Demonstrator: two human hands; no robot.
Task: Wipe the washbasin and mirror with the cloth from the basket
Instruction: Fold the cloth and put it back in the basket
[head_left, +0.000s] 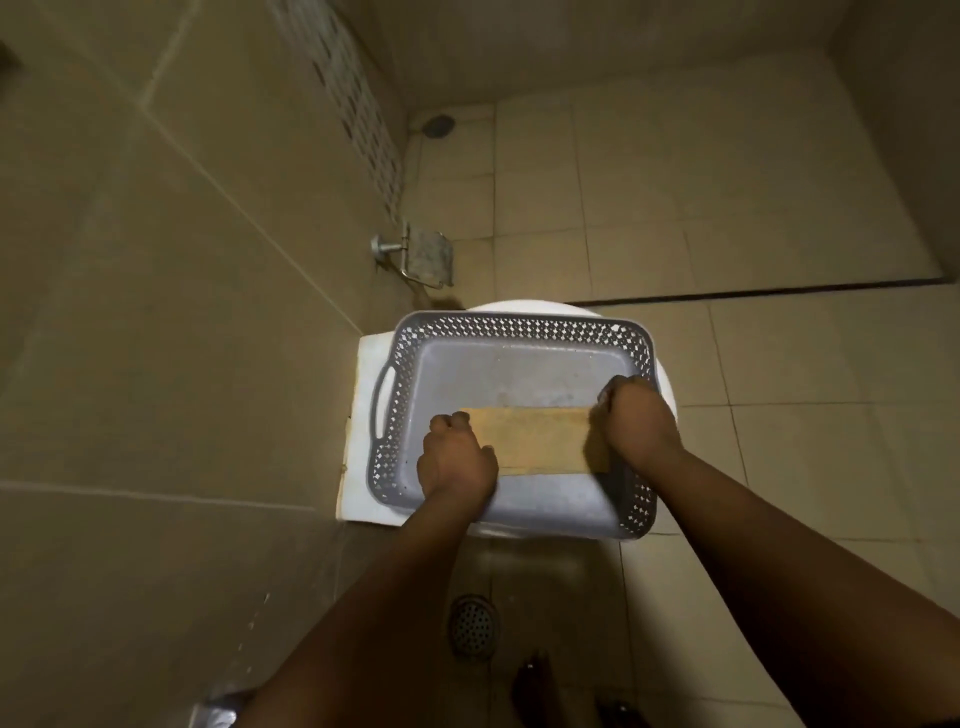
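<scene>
Cloth (535, 439), folded flat, lies in the near half of the grey basket (519, 325), long axis running left to right. Left hand (456, 457) grips its left end with curled fingers; right hand (636, 415) grips the right end likewise. Both sit equally near, so lifting looks two-handed.

Open above the basket (519, 332); perforated walls hemming in all sides, tiled wall (182, 312) close on the left.
</scene>
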